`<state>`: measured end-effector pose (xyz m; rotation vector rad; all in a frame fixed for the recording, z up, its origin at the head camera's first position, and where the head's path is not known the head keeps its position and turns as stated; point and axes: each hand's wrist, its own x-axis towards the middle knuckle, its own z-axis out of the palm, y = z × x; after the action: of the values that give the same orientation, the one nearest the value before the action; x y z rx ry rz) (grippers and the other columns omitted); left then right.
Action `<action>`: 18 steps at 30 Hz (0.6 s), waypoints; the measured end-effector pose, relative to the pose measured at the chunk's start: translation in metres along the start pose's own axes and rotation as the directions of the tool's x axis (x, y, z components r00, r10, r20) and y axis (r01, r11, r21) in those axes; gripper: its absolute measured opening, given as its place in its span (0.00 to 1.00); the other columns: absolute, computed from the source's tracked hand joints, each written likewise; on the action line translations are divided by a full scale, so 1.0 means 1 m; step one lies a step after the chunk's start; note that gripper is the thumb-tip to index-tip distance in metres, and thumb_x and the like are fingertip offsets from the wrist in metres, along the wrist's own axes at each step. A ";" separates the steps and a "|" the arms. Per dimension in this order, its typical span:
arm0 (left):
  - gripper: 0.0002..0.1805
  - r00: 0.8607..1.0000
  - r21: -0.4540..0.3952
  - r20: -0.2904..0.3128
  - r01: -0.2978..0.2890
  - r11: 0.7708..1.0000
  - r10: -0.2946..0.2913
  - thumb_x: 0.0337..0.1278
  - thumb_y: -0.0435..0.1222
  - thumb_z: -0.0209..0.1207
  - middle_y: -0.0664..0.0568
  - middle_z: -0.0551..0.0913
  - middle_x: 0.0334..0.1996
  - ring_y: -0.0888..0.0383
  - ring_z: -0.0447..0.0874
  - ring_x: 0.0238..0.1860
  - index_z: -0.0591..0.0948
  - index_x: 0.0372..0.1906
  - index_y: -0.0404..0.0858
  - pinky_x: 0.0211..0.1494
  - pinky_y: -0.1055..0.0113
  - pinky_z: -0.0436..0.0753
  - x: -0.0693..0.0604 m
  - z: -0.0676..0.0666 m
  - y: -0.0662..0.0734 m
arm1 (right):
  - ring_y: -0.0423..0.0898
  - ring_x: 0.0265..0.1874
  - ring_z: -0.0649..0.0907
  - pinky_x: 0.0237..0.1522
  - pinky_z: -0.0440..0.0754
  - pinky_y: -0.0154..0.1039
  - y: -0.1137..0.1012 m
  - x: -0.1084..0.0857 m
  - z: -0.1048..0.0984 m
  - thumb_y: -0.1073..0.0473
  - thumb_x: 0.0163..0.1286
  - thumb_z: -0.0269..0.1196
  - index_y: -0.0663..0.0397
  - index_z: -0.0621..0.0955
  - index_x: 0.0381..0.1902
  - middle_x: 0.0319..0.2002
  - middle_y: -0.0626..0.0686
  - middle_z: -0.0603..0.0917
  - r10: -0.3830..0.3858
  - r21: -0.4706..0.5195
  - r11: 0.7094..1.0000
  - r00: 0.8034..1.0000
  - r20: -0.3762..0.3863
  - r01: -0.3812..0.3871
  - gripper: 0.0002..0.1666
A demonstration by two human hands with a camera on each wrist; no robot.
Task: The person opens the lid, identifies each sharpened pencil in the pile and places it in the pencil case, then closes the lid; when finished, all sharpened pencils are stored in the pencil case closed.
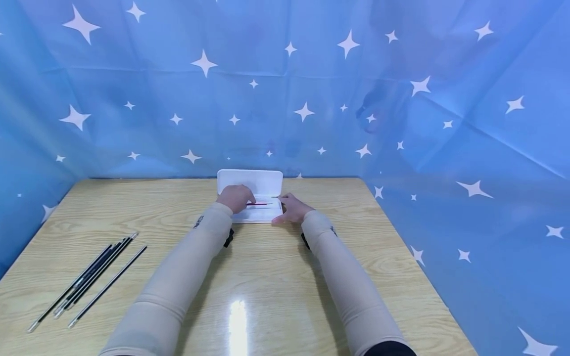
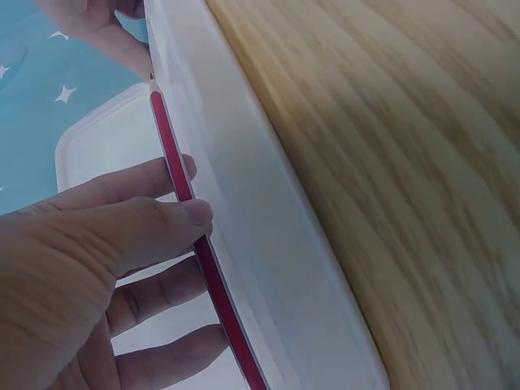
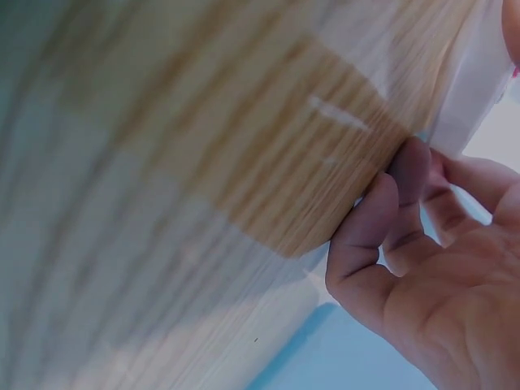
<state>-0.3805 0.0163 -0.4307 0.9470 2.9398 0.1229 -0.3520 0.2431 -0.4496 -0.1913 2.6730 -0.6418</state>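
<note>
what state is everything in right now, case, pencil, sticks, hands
White case: open
Lid: raised at the back of the case
Red pencil: sharpened, pinched, tip toward the right hand
Left hand: pinching the red pencil
Right hand: at the case's right end, fingers bent, exact grip unclear
Dark sticks: lying on the table, several bunched, one apart

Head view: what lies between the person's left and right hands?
The red pencil, which the left hand pinches, and part of the open white case; the head view shows both.
</note>
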 end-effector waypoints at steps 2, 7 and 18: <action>0.16 1.000 -0.004 0.000 -0.005 1.000 0.005 0.67 0.28 0.62 0.52 0.88 0.53 0.52 0.83 0.58 0.90 0.51 0.49 0.63 0.57 0.79 0.001 -0.001 0.003 | 0.57 0.77 0.58 0.74 0.61 0.53 -0.001 -0.001 0.000 0.37 0.62 0.72 0.47 0.52 0.82 0.78 0.58 0.53 -0.004 0.006 1.000 1.000 0.003 0.004 0.61; 0.17 1.000 -0.007 0.005 -0.018 1.000 0.018 0.68 0.27 0.60 0.52 0.87 0.53 0.53 0.83 0.57 0.89 0.52 0.48 0.63 0.58 0.79 0.003 -0.001 0.007 | 0.56 0.77 0.57 0.74 0.60 0.52 0.000 0.004 0.002 0.38 0.61 0.73 0.46 0.52 0.82 0.79 0.57 0.52 0.002 0.041 0.999 1.000 0.016 -0.003 0.62; 0.16 1.000 -0.006 -0.003 -0.027 1.000 0.027 0.69 0.28 0.59 0.52 0.88 0.52 0.53 0.84 0.54 0.89 0.52 0.48 0.61 0.59 0.80 0.012 0.005 0.009 | 0.56 0.77 0.57 0.74 0.60 0.53 0.002 0.006 0.000 0.38 0.59 0.74 0.47 0.53 0.82 0.78 0.58 0.53 0.009 0.043 0.999 1.000 0.018 -0.010 0.63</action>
<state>-0.3846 0.0304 -0.4354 0.9867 2.9280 0.1343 -0.3579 0.2441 -0.4525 -0.1721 2.6383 -0.6915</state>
